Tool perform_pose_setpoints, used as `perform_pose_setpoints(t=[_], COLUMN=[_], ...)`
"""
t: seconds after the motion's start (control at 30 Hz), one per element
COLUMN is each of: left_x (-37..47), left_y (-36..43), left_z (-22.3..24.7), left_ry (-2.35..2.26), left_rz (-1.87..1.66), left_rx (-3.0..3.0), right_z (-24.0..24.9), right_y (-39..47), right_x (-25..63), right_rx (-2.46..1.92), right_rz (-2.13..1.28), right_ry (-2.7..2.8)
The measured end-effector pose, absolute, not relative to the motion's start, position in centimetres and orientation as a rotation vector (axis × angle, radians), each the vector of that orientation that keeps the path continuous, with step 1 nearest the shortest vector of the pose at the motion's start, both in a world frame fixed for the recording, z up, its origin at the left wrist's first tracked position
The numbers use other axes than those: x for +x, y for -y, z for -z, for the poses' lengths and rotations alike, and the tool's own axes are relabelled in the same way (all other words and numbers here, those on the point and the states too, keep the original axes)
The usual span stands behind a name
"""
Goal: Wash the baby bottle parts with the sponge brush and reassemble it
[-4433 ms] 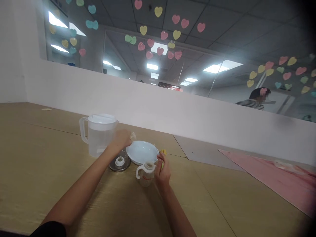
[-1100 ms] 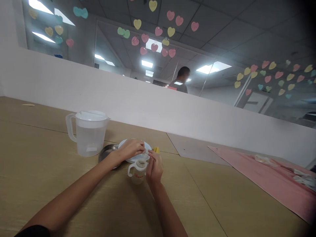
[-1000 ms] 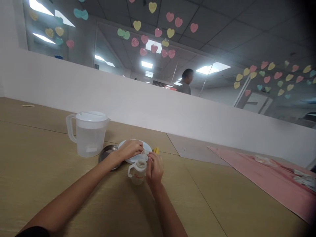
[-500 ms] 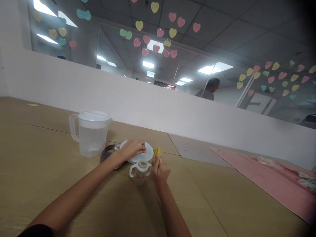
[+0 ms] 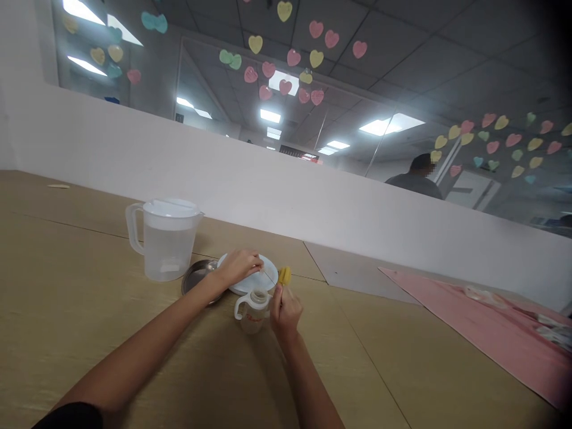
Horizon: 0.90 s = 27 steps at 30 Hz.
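An uncapped clear baby bottle (image 5: 252, 322) with white side handles and red print stands upright on the table. Over the light blue plate (image 5: 270, 276), my left hand (image 5: 241, 266) is closed, its fingertips pinching one end of a thin stick-like piece (image 5: 269, 276). The piece's other end runs to my right hand (image 5: 286, 313), closed beside the bottle and partly covering its right handle. What kind of thing the thin piece is I cannot make out. Just beyond my right fingers is a small yellow object (image 5: 285, 275); whether they touch it is unclear.
A lidded clear pitcher (image 5: 167, 250) stands at the left, next to a round metal dish (image 5: 196, 277) partly behind my left forearm. Pink cloth (image 5: 469, 316) lies at the right. Behind the table (image 5: 111, 310) rises a white wall (image 5: 268, 190); a person (image 5: 415, 179) is beyond the glass.
My right hand has shifted slightly left, closer to the bottle, and the thin piece slants more steeply. The person beyond the glass has moved right.
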<state>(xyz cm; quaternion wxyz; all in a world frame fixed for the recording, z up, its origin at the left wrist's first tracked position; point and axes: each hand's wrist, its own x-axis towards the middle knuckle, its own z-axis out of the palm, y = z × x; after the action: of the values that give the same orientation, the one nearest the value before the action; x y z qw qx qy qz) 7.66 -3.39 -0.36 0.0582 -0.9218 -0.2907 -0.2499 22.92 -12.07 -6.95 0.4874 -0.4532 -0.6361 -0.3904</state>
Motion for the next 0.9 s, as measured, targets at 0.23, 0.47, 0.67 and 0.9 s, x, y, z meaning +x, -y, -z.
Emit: perform_pose_setpoints(t=[0.23, 0.47, 0.67, 0.9], left_x=[7.3, 6.9, 6.5, 6.0], left_y=[1.1, 0.3, -0.4, -0.8], left_z=[2.5, 2.8, 3.2, 3.6], left_ry=[1.077, 1.239, 1.360, 1.432], left_rz=[0.752, 0.743, 0.667, 0.510], left_rx=[-2.799, -2.749, -2.713, -2.706], right_z=[6.5, 5.9, 5.7, 5.9], right_y=[12.5, 12.8, 13.1, 12.7], right_x=[22.2, 22.2, 22.2, 22.5], right_rx=[-1.028, -1.006, -0.969, -1.085], right_rz=[0.981, 0.944, 0.850, 0.528], right_ry=[1.468, 1.404, 1.341, 1.059])
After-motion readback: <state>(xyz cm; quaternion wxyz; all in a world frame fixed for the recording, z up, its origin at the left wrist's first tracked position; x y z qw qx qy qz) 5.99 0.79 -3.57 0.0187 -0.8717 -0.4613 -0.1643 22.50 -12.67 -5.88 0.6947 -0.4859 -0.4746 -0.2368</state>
